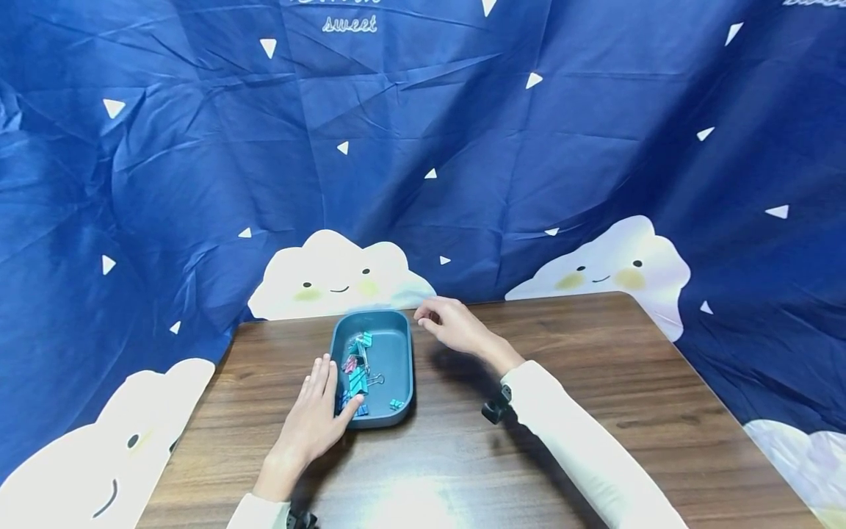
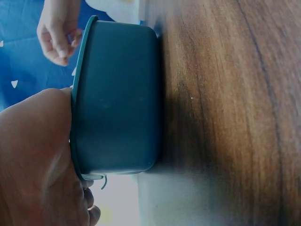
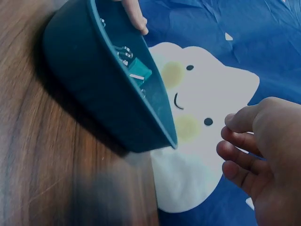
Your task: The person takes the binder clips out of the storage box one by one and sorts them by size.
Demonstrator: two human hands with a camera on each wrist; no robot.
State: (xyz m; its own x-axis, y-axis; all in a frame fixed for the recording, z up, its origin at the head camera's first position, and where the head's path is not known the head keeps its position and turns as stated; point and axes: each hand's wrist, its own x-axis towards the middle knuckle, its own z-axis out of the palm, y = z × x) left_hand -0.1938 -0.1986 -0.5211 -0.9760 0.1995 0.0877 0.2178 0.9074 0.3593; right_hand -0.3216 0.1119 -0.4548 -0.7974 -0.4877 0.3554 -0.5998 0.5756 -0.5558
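Note:
A dark teal box [image 1: 413, 367] with rounded corners stands on the table, binder clips inside it. Most gather along its left side: a large teal binder clip [image 1: 358, 381], a pink clip [image 1: 349, 364] and several blue and teal ones. One small teal clip [image 1: 396, 404] lies apart at the near right corner. My left hand [image 1: 313, 419] rests at the box's near left corner, fingers straight along the left side, thumb over the near rim. Off the far right corner, my right hand [image 1: 452, 323] hovers, fingers loosely curled; nothing shows between them in the right wrist view.
The wooden table [image 1: 529, 455] extends far to the right of the box. A blue curtain [image 1: 410, 147] with white clouds and triangles hangs behind its back edge. Both wrists carry dark straps, and a small black device [image 1: 492, 411] hangs at the right one.

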